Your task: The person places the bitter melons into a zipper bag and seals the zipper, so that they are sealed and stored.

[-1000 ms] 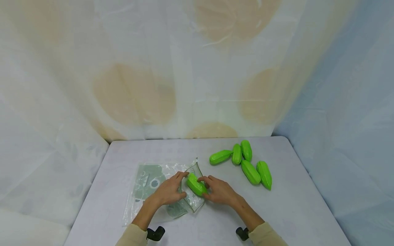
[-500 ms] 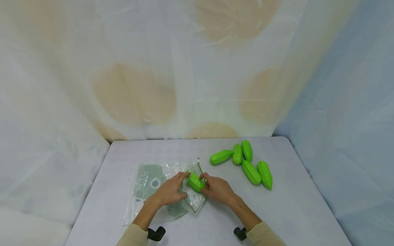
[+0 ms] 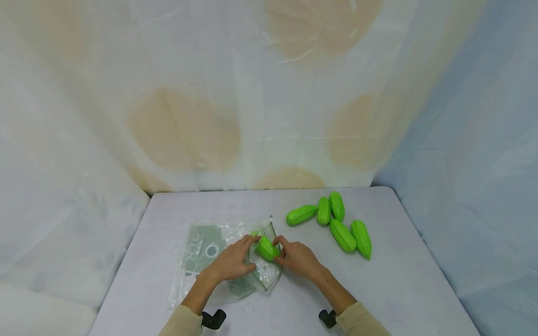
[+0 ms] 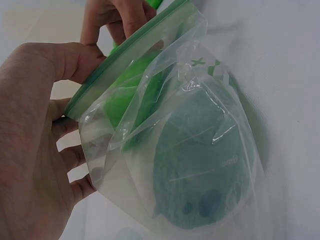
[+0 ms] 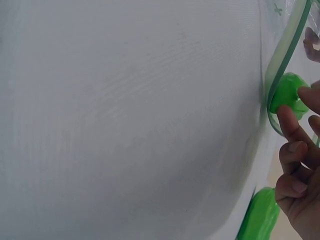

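Observation:
A clear zip bag [image 3: 265, 275] with a green zip edge and a printed grey-green shape lies with its mouth held apart, facing right. My left hand [image 3: 232, 259] grips the near side of this mouth; in the left wrist view the thumb [image 4: 80, 62] lies at the green edge and the other fingers behind the plastic. My right hand [image 3: 297, 257] pinches the end of a glossy, ridged green toy vegetable [image 3: 267, 248] with thumb and fingertips. Its far end sits inside the bag, showing through the plastic in the left wrist view.
Several similar green toy vegetables [image 3: 342, 234] lie in a loose group at the right back of the white table [image 3: 399, 289]. The bag's printed body [image 3: 203, 245] spreads flat to the left. Plastic curtains [image 3: 210, 93] hang behind and at both sides.
The green toy vegetable has moved left and deeper into the bag's mouth, pushed by my right hand. My left hand stays in nearly the same place on the bag's edge.

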{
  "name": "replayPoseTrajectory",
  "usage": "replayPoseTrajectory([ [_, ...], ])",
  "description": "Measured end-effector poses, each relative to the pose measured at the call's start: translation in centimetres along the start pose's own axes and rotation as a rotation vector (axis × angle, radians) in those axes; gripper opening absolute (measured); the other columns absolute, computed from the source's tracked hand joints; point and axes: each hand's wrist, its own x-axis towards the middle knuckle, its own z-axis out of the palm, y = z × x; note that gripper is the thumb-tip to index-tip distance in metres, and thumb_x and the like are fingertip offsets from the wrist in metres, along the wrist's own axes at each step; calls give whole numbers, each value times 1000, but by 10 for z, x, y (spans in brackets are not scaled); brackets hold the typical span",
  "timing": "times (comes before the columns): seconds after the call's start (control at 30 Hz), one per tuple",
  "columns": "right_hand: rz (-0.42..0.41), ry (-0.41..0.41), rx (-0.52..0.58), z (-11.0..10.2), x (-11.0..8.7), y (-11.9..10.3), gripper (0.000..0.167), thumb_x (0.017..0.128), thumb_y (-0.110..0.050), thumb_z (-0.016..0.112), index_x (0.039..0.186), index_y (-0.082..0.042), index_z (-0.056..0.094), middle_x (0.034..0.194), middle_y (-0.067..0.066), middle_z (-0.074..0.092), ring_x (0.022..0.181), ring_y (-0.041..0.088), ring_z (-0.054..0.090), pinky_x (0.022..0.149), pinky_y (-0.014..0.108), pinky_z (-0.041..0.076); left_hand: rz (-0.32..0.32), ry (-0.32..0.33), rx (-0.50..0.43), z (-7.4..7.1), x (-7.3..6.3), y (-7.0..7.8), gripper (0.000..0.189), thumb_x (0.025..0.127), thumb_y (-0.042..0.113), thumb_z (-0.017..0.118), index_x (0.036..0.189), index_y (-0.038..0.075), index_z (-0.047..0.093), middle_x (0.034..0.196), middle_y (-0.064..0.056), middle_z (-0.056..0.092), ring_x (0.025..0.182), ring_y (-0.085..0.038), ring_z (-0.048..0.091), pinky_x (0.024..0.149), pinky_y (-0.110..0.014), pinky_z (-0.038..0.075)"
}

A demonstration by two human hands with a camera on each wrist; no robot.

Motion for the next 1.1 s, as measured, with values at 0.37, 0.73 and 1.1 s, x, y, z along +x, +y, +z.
replayPoseTrajectory([
  [0.37, -4, -18, 62, 1, 0, 0, 41, 92, -28, 74, 126, -20, 55, 86, -8, 70, 63, -1, 55, 56, 21, 46, -8, -2, -13, 1, 1, 0, 77, 83, 26, 69, 153, 18, 38, 147, 1, 49, 126, -23, 57, 98, -47, 50],
  [0.73, -28, -27, 152, 3, 0, 2, 41, 96, -27, 68, 131, -17, 50, 102, -2, 75, 77, 1, 64, 64, 23, 50, -7, -10, -16, -1, 0, 2, 78, 83, 27, 69, 154, 18, 37, 147, 2, 49, 127, -22, 56, 100, -47, 48],
  [1.1, -59, -35, 218, 2, 1, -1, 40, 99, -25, 63, 134, -12, 49, 118, 9, 72, 106, 23, 70, 81, 34, 55, 4, -14, -3, -2, 1, 3, 78, 83, 28, 69, 154, 17, 37, 145, 3, 49, 123, -21, 57, 97, -47, 49],
])
